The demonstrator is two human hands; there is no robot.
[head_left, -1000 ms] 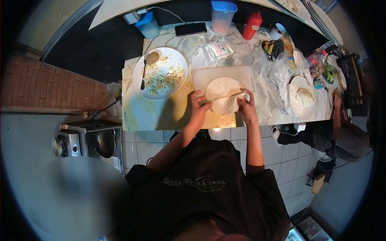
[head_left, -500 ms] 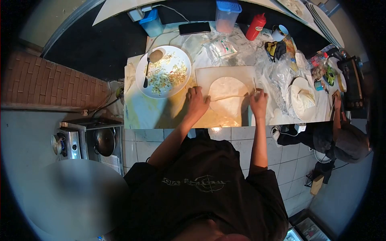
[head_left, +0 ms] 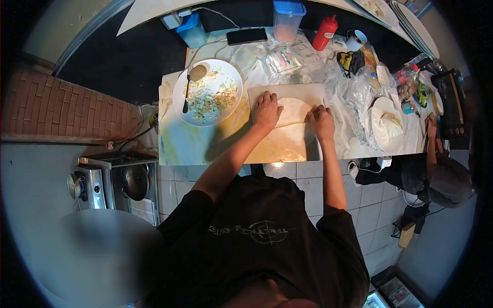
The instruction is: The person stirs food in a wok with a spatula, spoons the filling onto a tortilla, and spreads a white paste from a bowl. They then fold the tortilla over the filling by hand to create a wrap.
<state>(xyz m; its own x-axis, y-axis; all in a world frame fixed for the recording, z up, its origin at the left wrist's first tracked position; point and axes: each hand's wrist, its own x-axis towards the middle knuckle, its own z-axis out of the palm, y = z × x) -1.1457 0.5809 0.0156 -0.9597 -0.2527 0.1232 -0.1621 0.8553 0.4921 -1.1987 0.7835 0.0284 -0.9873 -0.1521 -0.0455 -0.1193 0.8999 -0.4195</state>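
A thin, round, pale dough wrapper (head_left: 291, 109) lies on a light cutting board (head_left: 259, 92), with a straight fold or edge running across its middle. My left hand (head_left: 267, 112) rests over the wrapper's upper left side, fingers stretched forward and the thumb apart. At the wrapper's right edge, my right hand (head_left: 322, 124) has its fingers bent and close together on the dough; exactly how they grip is partly hidden. Left of the board stands a white plate (head_left: 179, 110) with a chopped, crumbly filling (head_left: 209, 102), a dark-handled utensil (head_left: 186, 97) and a small round tan item (head_left: 198, 73).
Clear plastic (head_left: 357, 92) and a plate with a pale, folded wrapper (head_left: 389, 124) lie to the right. Along the back are a phone (head_left: 247, 36), a plastic packet (head_left: 283, 60), a blue-lidded container (head_left: 289, 23) and a red squeeze bottle (head_left: 325, 34). A co-worker (head_left: 444, 177) is at the far right.
My left hand has moved up and right, from the board's left edge onto the wrapper. My right hand has shifted slightly left and up, onto the wrapper's right edge.
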